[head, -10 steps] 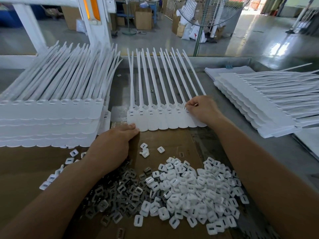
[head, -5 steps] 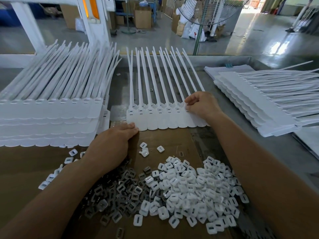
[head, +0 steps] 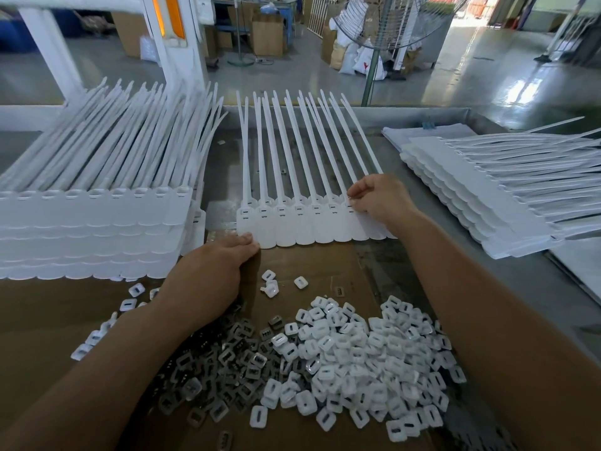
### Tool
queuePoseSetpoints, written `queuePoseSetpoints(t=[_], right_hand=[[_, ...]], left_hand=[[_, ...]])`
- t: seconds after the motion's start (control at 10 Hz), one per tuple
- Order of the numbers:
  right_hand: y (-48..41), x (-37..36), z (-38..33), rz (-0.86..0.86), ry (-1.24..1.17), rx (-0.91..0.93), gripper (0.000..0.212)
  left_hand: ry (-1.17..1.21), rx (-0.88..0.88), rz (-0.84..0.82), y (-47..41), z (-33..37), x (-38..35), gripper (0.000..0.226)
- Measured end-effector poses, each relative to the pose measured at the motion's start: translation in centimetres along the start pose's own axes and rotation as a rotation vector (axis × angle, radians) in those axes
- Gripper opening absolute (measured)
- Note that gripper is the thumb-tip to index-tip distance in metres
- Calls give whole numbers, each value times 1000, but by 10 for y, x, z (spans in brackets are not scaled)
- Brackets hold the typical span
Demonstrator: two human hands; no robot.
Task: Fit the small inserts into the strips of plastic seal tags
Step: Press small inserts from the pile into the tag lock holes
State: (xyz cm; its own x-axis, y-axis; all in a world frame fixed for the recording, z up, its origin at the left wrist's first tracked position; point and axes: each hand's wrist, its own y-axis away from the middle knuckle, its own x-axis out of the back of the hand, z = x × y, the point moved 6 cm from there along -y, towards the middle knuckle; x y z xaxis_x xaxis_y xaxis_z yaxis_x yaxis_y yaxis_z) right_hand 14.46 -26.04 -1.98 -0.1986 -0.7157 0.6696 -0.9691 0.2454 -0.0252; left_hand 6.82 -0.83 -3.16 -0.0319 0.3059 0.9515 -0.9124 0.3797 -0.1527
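Here, a white strip of seal tags [head: 309, 224] lies flat on the desk [head: 536, 288] between the two hands. Its flat, round-bottomed tag heads are joined side by side. Each head carries a small slotted socket near its top, and a long thin tail runs away from the person. The tails fan out a little at their far ends.

The left hand [head: 211, 275] lies palm down with its fingers straight and together, the fingertips pressing on the strip's near left corner. The right hand [head: 380, 200] has its fingers curled. Thumb and forefinger pinch at the socket of a tag near the strip's right end; whether an insert sits between them cannot be told.

Just behind the left hand, on a brown cardboard sheet [head: 65, 320], lies a heap of dark and clear inserts [head: 221, 362]. Under the right forearm is a bigger heap of white inserts [head: 357, 353], each a small square with a slot. A tall stack of strips [head: 91, 229] stands just left of the left hand. Another stack [head: 487, 183] lies fanned out to the right of the right hand.
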Motion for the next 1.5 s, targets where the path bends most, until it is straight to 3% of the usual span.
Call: queuePoseSetpoints(t=[0.2, 0.4, 0.8, 1.0, 1.3, 1.4, 1.5], right_hand=[[11, 7, 1, -87, -63, 71, 22], [36, 17, -10, -139, 72, 176, 11], [108, 3, -21, -691, 231, 221, 13], [123, -21, -30, -832, 240, 288, 17], [120, -22, -29, -856, 266, 288, 20], [118, -15, -31, -805, 240, 313, 13], [105, 2, -33, -613, 153, 315, 10]], left_hand=[[-1, -3, -1, 0, 0, 0, 48], [-5, -2, -11, 1, -1, 0, 49], [-21, 6, -22, -1, -3, -3, 50], [-21, 1, -16, -3, -2, -3, 49], [-24, 2, -28, -2, -2, -2, 49], [-23, 2, -30, -3, -2, -2, 49], [-16, 9, -24, -4, -1, -2, 50]])
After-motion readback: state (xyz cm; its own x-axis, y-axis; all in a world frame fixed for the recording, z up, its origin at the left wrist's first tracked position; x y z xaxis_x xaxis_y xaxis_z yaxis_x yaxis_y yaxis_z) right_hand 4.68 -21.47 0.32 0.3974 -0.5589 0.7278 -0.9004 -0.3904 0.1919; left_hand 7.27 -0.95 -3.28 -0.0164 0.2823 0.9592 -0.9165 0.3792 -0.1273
